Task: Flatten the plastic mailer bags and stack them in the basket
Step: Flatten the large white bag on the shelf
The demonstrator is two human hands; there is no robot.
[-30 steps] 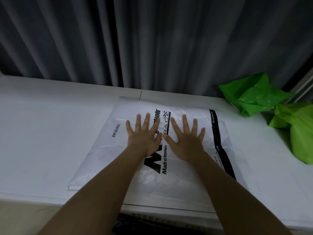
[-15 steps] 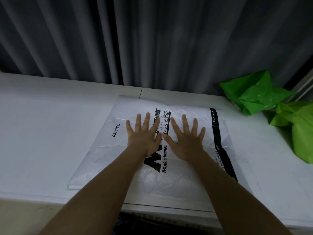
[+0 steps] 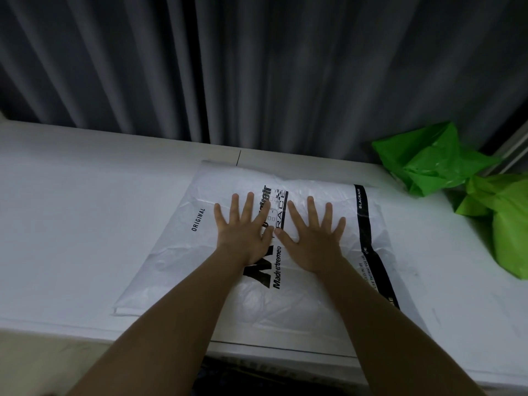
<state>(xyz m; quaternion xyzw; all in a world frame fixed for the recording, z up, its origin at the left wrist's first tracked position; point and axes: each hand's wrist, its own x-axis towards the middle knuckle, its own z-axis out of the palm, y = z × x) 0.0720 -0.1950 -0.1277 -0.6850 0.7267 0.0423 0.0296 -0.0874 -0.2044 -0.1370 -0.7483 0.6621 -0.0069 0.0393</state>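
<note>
A white plastic mailer bag lies flat on the white surface in the middle of the frame, turned slightly so its long edges run from lower left toward upper right. Black print runs across it: "ORIGINAL" near its left side, a large logo with "Made extreme" at its centre, and a black stripe reading "BLACKAIR" along its right side. The film is wrinkled, most of all in the lower part nearest the camera, where the bag's edge reaches the front of the surface.

Both hands rest palm down on the middle of the bag, fingers straight and spread wide. The left hand covers part of the logo; the right hand lies just beside it, and the two thumbs nearly meet, though whether they touch is hard to tell. Bare forearms reach in from the bottom of the frame.

At the right of the frame, well apart from the white bag, two crumpled green plastic bags lie on the surface: one by the back edge, another at the right border. Dark grey pleated curtains fill the upper half of the frame.
</note>
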